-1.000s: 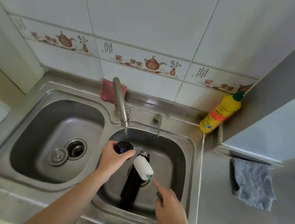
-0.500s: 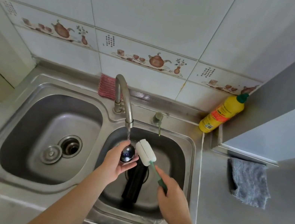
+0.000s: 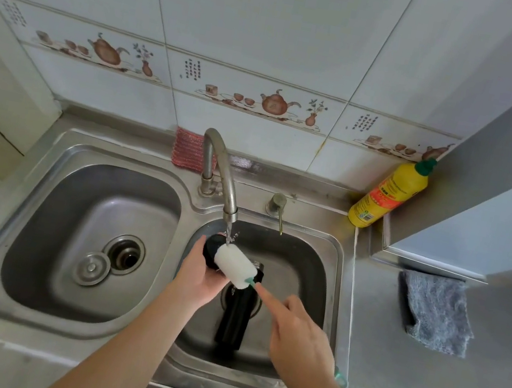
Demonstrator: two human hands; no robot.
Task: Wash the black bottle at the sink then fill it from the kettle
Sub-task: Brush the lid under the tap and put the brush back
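The black bottle (image 3: 234, 318) lies in the right sink basin (image 3: 313, 265), over the drain. My left hand (image 3: 197, 277) grips the bottle's black lid (image 3: 211, 247) under the running tap (image 3: 222, 171). My right hand (image 3: 298, 334) grips the green handle of a bottle brush, forefinger stretched along it. The brush's white sponge head (image 3: 235, 265) presses against the lid, and water falls on both. No kettle is in view.
The left basin (image 3: 70, 229) holds a drain and a loose metal plug (image 3: 91, 268). A yellow detergent bottle (image 3: 388, 193) stands at the back right corner. A grey cloth (image 3: 435, 311) lies on the counter to the right. A pink scrubber (image 3: 189, 149) leans behind the tap.
The sponge head has swung left and down onto the lid in my left hand. The lid has turned from its shiny inside to its black side. The view has tilted up slightly.
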